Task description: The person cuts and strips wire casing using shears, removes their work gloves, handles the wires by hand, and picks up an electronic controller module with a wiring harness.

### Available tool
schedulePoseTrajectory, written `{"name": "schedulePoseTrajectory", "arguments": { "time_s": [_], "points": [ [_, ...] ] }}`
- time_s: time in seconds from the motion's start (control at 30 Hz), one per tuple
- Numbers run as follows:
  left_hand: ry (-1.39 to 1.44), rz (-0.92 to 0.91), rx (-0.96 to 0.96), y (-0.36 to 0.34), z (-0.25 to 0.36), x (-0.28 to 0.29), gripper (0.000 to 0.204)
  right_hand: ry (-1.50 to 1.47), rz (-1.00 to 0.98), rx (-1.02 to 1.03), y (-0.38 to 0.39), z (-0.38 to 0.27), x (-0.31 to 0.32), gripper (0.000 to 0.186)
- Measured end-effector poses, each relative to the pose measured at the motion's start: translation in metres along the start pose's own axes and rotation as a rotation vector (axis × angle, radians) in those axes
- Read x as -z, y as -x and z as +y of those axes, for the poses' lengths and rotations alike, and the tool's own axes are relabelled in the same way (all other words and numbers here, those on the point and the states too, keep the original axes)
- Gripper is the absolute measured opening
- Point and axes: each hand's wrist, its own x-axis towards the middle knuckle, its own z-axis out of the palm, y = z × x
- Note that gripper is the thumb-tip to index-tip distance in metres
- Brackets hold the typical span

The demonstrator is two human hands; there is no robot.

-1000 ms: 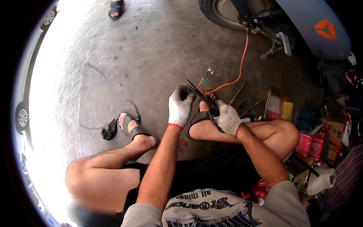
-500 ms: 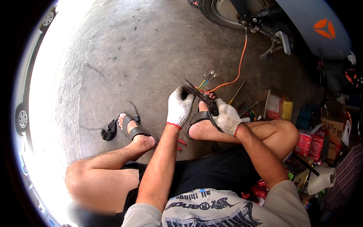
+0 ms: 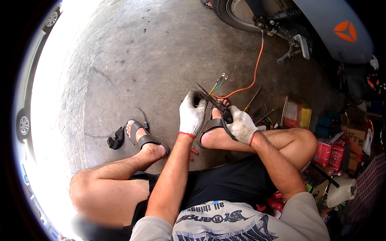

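My right hand (image 3: pixel 242 125), in a white knit glove with a red cuff, is closed round the dark handles of a pair of scissors (image 3: pixel 212 99). The long blades point up and left, slightly apart, passing by the fingertips of my left hand (image 3: pixel 192 114). That hand, gloved alike, is closed on an orange cable (image 3: pixel 244 87) where it meets the blades; the exact pinch is hidden. From there thin yellow, green and blue wires (image 3: pixel 217 85) stick up, tipped with ring terminals (image 3: pixel 223 75). The cable's other end runs to the motorbike's rear wheel area.
A motorbike wheel (image 3: pixel 237 12) and side stand (image 3: pixel 301 45) are at upper right. Screwdrivers (image 3: pixel 252 98) lie beyond my right foot (image 3: pixel 215 130). Boxes (image 3: pixel 331 154) and clutter crowd the right. A black scrap (image 3: pixel 116 138) lies by my left foot (image 3: pixel 138 134); red-handled pliers (image 3: pixel 194 151) between my legs.
The wires with their ring terminals have shifted slightly left and up. Both hands, the scissors and the cable stay almost in place.
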Motion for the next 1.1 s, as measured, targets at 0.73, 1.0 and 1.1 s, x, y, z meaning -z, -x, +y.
{"name": "schedulePoseTrajectory", "arguments": {
  "time_s": [0.73,1.0,1.1],
  "points": [
    [0.106,-0.039,0.026,-0.002,0.002,0.001,0.005,0.042,-0.014,-0.023,-0.005,-0.005,0.004,0.034],
    [0.102,-0.146,0.110,-0.006,0.012,0.009,0.010,-0.159,-0.074,-0.074,-0.004,0.005,0.000,0.025],
    [0.077,-0.179,0.123,-0.007,0.016,0.012,0.012,-0.284,-0.134,-0.037,-0.002,0.014,-0.005,0.023]
  ]
}}
